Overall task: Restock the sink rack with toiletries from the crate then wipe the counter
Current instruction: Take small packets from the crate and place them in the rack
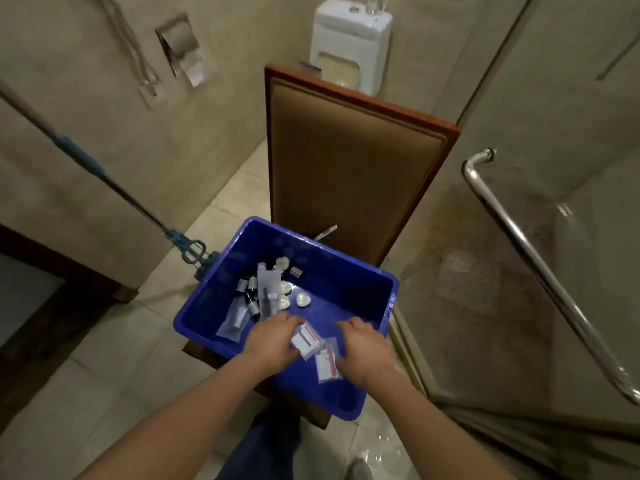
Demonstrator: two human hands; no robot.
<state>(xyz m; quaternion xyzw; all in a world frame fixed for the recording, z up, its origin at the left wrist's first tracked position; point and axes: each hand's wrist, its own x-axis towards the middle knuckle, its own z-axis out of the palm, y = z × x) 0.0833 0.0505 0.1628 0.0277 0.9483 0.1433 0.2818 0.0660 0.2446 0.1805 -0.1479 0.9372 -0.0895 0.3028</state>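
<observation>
Picking toiletries from the blue crate (346,289), so the restock step is in hand and wiping is not yet begun. The left hand (273,341) has its grip pinched on a white sachet (306,337). The right hand (363,344) hovers beside a second sachet (327,365); grip unreadable. Small dark bottles (251,296) and pale heart soaps (304,300) lie further in. Next move: lift clear and carry to the rack, which is out of view.

One crate (349,292), two hands (273,341) (363,348), four heart soaps (304,299) (perhaps), two red-striped sachets (327,363)
</observation>
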